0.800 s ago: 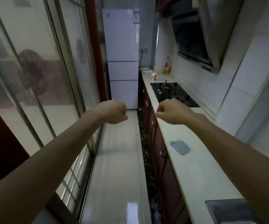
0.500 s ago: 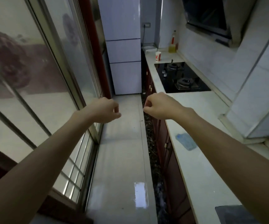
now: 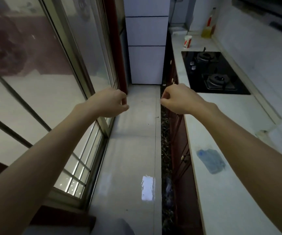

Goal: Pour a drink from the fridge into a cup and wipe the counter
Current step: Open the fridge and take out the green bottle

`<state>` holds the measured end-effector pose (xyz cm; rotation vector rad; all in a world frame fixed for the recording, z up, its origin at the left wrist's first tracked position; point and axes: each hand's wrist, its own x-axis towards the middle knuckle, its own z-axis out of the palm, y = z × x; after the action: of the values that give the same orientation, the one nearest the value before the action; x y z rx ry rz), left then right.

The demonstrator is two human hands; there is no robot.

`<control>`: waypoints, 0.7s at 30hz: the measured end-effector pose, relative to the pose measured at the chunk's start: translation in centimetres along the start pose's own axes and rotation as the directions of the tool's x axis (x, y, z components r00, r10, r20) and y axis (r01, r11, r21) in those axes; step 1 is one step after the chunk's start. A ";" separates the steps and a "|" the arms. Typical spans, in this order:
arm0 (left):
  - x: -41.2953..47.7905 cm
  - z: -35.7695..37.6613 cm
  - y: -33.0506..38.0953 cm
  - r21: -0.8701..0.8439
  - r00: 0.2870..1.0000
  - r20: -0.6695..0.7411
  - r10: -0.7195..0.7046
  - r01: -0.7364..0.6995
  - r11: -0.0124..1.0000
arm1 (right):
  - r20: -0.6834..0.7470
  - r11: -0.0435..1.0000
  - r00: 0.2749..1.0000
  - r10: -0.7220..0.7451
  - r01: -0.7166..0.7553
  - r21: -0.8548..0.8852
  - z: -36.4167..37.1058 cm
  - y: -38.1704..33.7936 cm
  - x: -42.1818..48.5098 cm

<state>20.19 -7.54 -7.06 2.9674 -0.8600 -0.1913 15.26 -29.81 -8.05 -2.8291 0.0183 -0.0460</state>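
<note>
Over the narrow kitchen floor (image 3: 133, 150): left hand (image 3: 110, 103) and right hand (image 3: 179, 99) out front, fingers curled in, nothing held.
Far ahead, closed white fridge (image 3: 146, 48); to its right on the counter (image 3: 230, 209), white cup (image 3: 187, 41) with an unreadable red mark, well beyond both hands; blue cloth (image 3: 211, 161) flat near the right forearm.

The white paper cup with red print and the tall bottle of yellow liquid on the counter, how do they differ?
The white paper cup with red print is short and opaque; the tall bottle of yellow liquid is narrow-necked and see-through. The cup stands nearer the black gas stove; the bottle is farther back, by the wall. Both are upright on the pale counter.
</note>
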 end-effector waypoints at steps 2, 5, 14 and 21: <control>1.3 -0.1 -1.6 -0.006 1.000 -0.011 -0.009 0.009 1.000 | 0.008 1.000 1.000 -0.017 0.017 0.012 0.2 -0.6 2.1; 4.0 -0.2 -4.2 -0.004 1.000 -0.030 -0.006 0.006 1.000 | 0.025 1.000 0.999 -0.026 0.026 -0.004 0.9 -1.4 5.6; 15.5 -1.2 -14.2 -0.001 0.998 0.027 0.058 -0.058 0.998 | 0.078 1.000 0.997 0.012 -0.010 -0.022 2.3 -3.8 19.2; 24.1 -4.5 -21.8 -0.040 0.996 0.010 0.090 -0.090 0.995 | 0.044 0.995 0.994 0.104 -0.104 -0.006 2.0 -5.1 28.7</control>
<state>52.51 -1.97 -6.83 2.8864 -0.9774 -0.2201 44.05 -24.82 -7.50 -2.8276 0.1558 0.0401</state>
